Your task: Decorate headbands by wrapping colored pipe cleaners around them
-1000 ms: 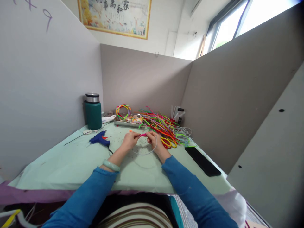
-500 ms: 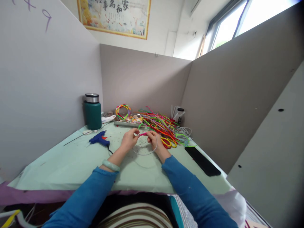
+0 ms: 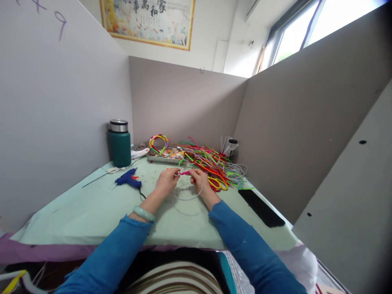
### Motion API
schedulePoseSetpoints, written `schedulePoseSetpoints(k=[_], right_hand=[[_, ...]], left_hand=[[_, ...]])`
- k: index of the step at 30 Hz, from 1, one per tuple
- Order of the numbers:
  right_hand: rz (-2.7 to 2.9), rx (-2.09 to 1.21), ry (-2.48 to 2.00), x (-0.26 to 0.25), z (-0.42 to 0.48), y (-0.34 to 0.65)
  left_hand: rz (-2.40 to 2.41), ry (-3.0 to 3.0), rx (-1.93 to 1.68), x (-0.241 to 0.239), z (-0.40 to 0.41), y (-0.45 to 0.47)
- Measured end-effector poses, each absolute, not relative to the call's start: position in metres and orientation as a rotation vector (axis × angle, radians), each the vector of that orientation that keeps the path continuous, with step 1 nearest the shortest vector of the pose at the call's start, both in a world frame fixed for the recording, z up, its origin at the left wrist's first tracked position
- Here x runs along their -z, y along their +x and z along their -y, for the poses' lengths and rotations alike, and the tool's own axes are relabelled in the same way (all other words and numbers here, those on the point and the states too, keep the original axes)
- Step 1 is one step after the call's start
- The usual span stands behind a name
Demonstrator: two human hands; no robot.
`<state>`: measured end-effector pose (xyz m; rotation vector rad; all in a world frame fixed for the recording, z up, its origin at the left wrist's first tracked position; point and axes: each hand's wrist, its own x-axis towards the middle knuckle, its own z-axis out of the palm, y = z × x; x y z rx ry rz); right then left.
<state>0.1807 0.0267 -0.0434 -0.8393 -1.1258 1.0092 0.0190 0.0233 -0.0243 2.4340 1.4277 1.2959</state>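
Observation:
Both of my hands are raised over the middle of the table, close together. My right hand (image 3: 199, 179) pinches a short pink pipe cleaner (image 3: 185, 173) that wraps a thin pale hoop (image 3: 187, 199). The hoop's curve hangs below, between the hands. My left hand (image 3: 167, 180) is closed at the left end of the pink part, fingertips together on the hoop's end. Its exact grip is too small to make out. Just beyond the hands lies a heap of colourful pipe cleaners (image 3: 210, 161).
A blue glue gun (image 3: 128, 178) lies on the left, a green bottle (image 3: 120, 145) behind it. At the back a metal tray (image 3: 162, 160) holds small pieces, with colourful wrapped headbands (image 3: 158, 144) on it. A black phone-like slab (image 3: 261, 207) lies right. Partitions surround the table.
My left hand's fingers have shifted slightly and curled in at the end of the pink pipe cleaner. The right hand and the hoop stay almost where they were.

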Motion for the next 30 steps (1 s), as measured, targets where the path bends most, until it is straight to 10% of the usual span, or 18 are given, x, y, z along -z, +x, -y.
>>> schedulePoseSetpoints(k=[18, 30], right_hand=[[1.141, -0.992, -0.881, 0.044, -0.024, 0.179], [1.157, -1.07, -0.829, 0.044, -0.025, 0.179]], left_hand=[[-1.552, 2.493, -1.039, 0.022, -0.022, 0.019], [-1.233, 1.434, -1.044, 0.019, -0.024, 0.022]])
